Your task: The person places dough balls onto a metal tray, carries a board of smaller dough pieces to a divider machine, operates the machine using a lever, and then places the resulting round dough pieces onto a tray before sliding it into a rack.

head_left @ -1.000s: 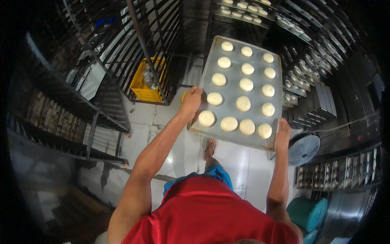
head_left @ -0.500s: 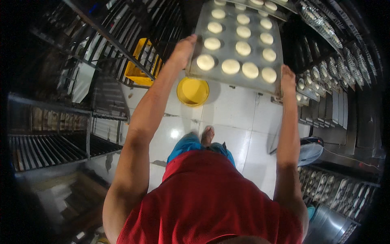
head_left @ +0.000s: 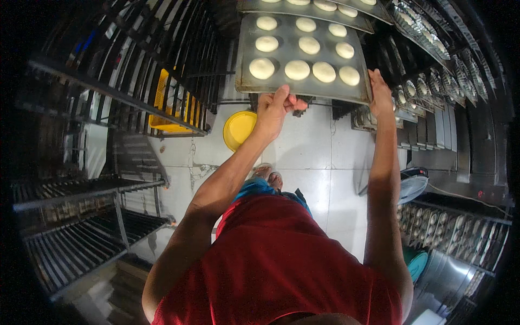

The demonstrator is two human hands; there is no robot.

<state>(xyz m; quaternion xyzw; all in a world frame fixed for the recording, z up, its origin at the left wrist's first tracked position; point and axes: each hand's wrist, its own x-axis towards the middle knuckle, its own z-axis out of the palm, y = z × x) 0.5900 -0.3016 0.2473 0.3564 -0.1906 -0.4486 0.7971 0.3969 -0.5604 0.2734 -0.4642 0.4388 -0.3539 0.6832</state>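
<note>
A metal baking tray [head_left: 246, 81] bearing several round, pale dough pieces [head_left: 297, 70] is held out at the top of the view. My left hand [head_left: 272, 112] is at its near edge, with the thumb against the rim and the fingers curled just below it. Along the tray's right side is my right hand [head_left: 381, 91], gripping near the corner; its far fingers are partly hidden. The tray's far end lies under or behind another tray [head_left: 355, 21] of similar dough.
Dark slatted racks [head_left: 179, 32] stand at left, with a yellow crate [head_left: 162, 92] behind the bars. A yellow bucket [head_left: 239, 131] sits on the tiled floor. At right are racked trays of filled foil moulds [head_left: 428, 40] and a fan [head_left: 413, 189].
My left hand has shifted from the tray's left side to its near edge. The tray has moved farther away, toward the top, and my right hand stays at its right side.
</note>
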